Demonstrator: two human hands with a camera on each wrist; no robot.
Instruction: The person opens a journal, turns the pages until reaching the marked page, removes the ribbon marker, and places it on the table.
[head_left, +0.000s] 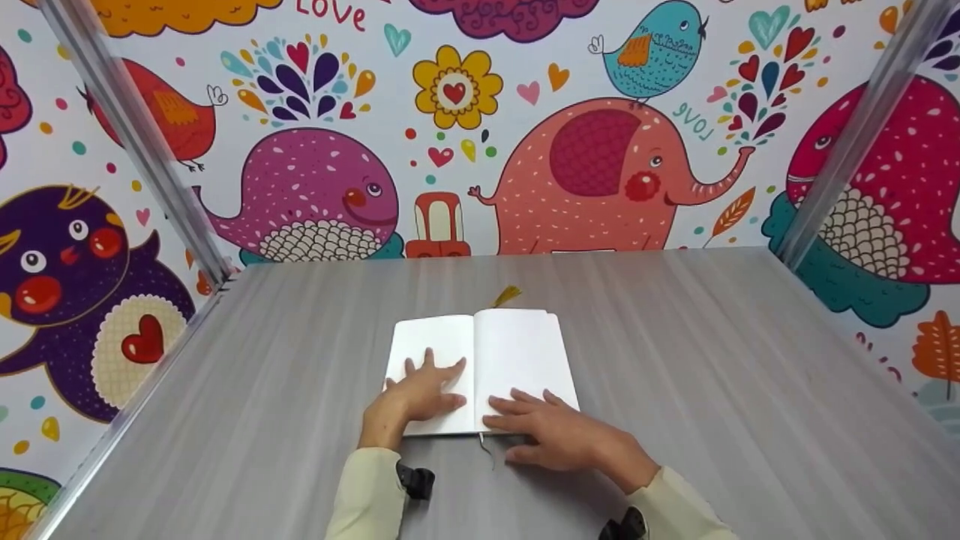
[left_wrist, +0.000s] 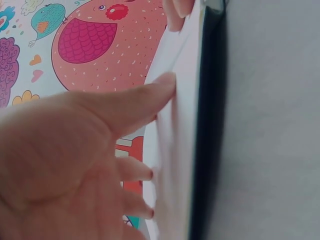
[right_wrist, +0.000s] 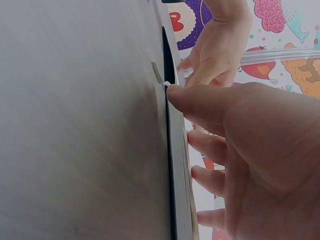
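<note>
An open notebook [head_left: 517, 345] with blank white pages lies flat on the grey table. My left hand [head_left: 421, 391] rests on its left page with fingers spread, thumb toward the centre fold. On the lower part of the right page lie the fingers of my right hand [head_left: 559, 431], straight and apart, while its thumb sits off the bottom edge. A thin ribbon [head_left: 486, 442] hangs out below the spine, and a yellow-green tassel [head_left: 508, 295] sticks out above it. The notebook's dark cover edge [left_wrist: 209, 120] shows in the left wrist view, with the left thumb touching the page.
The grey wood-grain table [head_left: 675, 337] surrounds the notebook. Behind it and at both sides stand walls printed with cartoon animals, such as an elephant [head_left: 592, 187]. Metal posts [head_left: 139, 142] mark the corners. A black strap device [head_left: 416, 480] is on the left wrist.
</note>
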